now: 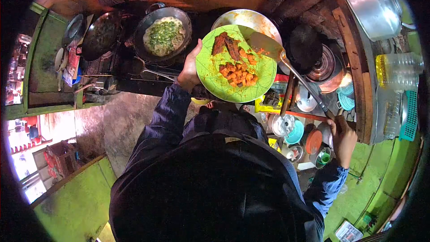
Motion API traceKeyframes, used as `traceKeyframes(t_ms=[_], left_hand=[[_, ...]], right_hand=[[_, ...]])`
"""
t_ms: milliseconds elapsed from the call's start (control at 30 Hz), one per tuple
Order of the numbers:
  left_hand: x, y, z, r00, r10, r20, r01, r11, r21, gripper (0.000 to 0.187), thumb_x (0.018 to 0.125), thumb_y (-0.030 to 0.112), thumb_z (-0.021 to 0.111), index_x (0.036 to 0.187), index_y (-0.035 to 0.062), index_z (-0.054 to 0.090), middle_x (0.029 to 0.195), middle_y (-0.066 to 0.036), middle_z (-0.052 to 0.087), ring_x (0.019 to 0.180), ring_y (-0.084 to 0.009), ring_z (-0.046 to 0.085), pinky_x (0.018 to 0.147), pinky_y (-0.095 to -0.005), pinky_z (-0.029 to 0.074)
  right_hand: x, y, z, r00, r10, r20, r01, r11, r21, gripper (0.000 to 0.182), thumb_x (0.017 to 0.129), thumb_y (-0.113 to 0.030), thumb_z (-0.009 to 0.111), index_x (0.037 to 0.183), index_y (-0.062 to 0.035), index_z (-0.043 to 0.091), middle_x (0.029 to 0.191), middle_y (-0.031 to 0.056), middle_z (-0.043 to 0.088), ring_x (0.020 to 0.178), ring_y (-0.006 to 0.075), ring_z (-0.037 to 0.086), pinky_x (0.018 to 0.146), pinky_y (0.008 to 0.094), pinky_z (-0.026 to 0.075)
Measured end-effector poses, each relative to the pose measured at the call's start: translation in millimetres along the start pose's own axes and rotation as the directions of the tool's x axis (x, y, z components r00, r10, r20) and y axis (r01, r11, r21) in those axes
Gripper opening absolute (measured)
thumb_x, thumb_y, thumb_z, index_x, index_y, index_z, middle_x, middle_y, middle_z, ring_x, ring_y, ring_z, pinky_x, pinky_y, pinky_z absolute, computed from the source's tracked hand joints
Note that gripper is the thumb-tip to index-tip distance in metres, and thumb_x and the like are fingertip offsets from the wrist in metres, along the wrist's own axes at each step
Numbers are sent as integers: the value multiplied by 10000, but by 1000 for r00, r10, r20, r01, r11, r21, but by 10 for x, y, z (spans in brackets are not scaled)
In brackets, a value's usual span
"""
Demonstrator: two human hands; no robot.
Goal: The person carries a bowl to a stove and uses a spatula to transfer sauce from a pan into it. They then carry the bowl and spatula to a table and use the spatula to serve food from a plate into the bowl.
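My left hand [190,71] grips the left edge of a green plate [215,85], its fingers underneath hidden. On the plate lie a dark reddish-brown piece of food [227,46] and a heap of orange-coated chunks [237,74]. In my right hand [342,140] is the long handle of a metal spatula [268,47], whose blade hangs over the plate's upper right edge beside the chunks. Just behind the plate sits a wide metal pan [244,16] smeared with orange sauce, partly hidden by the plate.
A wok [142,40] of pale batter topped with chopped greens stands on the stove, left of the plate. A second ladle or spatula [154,72] lies below it. Further left is a dark pan [99,36]. Pots, lids and bowls [294,132] crowd the right shelves.
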State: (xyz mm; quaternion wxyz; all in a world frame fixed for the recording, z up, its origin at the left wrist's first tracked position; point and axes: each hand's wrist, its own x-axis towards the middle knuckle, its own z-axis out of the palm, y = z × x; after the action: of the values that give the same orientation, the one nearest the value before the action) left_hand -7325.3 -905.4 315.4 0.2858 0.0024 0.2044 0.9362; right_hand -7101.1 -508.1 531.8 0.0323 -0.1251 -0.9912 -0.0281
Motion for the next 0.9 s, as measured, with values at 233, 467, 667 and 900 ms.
traceKeyframes(t_ms=[233, 467, 667, 900], left_hand=[[-51, 65, 44, 999, -15, 37, 18, 998, -63, 574, 1040, 468, 343, 1357, 11, 484, 1319, -140, 576, 1173, -258, 584, 1017, -412, 467], [-33, 51, 31, 1000, 6, -27, -5, 999, 34, 629, 1024, 521, 328, 1428, 45, 411, 1403, -144, 505, 1254, -284, 526, 1068, -448, 423], [18, 43, -14, 1000, -16, -9, 16, 999, -27, 624, 1028, 513, 322, 1429, 44, 407, 1405, -145, 503, 1256, -285, 524, 1069, -448, 421], [52, 107, 93, 998, -4, -69, 6, 1000, 24, 615, 1018, 508, 376, 1400, 30, 443, 1374, -154, 530, 1220, -281, 552, 1046, -444, 443]], right_hand=[[-107, 141, -24, 995, -93, -27, 93, 995, 34, 340, 844, -372, 726, 1012, -76, 713, 811, 181, 688, 718, 370, 673, 617, 399, 512], [-98, -138, 214, 996, -72, -44, 78, 985, 154, 308, 847, -339, 726, 1012, -79, 713, 830, 178, 693, 718, 362, 681, 606, 405, 517], [-164, -242, 346, 997, 9, -73, 0, 994, 113, 321, 868, -345, 710, 1013, -58, 700, 776, 187, 682, 700, 369, 677, 582, 414, 506], [5, -362, 602, 992, 42, 119, -53, 994, 96, 367, 889, -389, 675, 1088, -81, 690, 819, 238, 674, 769, 430, 662, 635, 472, 510]])
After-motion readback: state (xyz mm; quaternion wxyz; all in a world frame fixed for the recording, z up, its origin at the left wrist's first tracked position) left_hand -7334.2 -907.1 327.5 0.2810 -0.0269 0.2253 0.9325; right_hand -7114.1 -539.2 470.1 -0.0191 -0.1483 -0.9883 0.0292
